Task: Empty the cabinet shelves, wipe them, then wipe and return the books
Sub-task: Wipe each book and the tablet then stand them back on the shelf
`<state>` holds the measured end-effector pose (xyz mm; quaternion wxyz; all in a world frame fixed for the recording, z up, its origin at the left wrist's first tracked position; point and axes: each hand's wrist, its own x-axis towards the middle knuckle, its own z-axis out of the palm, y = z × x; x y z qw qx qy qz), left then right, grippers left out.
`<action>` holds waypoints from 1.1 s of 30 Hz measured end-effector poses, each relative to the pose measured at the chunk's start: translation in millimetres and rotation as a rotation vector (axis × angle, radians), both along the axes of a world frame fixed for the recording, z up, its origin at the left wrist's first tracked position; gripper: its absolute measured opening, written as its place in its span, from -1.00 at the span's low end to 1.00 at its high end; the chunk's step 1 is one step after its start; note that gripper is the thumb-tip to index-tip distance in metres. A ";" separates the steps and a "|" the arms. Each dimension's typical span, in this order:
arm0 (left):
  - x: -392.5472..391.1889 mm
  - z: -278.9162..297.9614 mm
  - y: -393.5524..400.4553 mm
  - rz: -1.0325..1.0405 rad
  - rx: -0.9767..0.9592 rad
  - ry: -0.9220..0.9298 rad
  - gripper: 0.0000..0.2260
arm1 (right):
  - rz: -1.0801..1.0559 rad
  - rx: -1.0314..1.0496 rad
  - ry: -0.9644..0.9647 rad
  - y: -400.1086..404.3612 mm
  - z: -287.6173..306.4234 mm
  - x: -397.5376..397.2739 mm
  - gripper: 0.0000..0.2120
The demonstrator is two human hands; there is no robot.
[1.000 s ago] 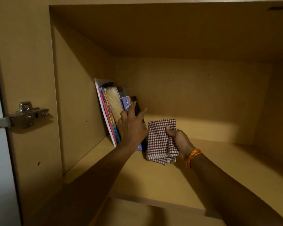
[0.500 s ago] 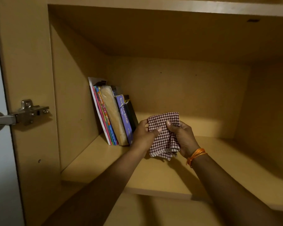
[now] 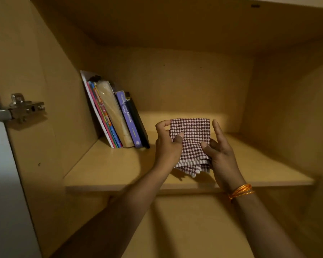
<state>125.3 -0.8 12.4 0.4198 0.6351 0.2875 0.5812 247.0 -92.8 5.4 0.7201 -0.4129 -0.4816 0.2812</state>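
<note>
A folded maroon-and-white checked cloth (image 3: 191,140) is held up between both hands above the wooden shelf (image 3: 110,170). My left hand (image 3: 166,144) pinches its left edge with thumb and fingers. My right hand (image 3: 219,151) supports its right side, thumb pressed on the front and fingers behind. Several books (image 3: 117,116) lean against the cabinet's left wall at the back of the same shelf, the outermost ones purple (image 3: 128,120) and black. Neither hand touches the books.
The cabinet's left side panel carries a metal door hinge (image 3: 21,108). A lower shelf (image 3: 194,229) lies under my forearms. The shelf's right half, beyond the cloth, reaches the right wall (image 3: 296,118).
My left hand left the books and came to the cloth. Both hands then drew back toward the shelf's front and spread the cloth flatter between them.
</note>
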 end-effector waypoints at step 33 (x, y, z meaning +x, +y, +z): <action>109.1 -190.8 -300.9 -0.521 -0.374 0.139 -0.39 | -0.236 -0.425 0.021 -341.0 -155.6 119.7 -0.57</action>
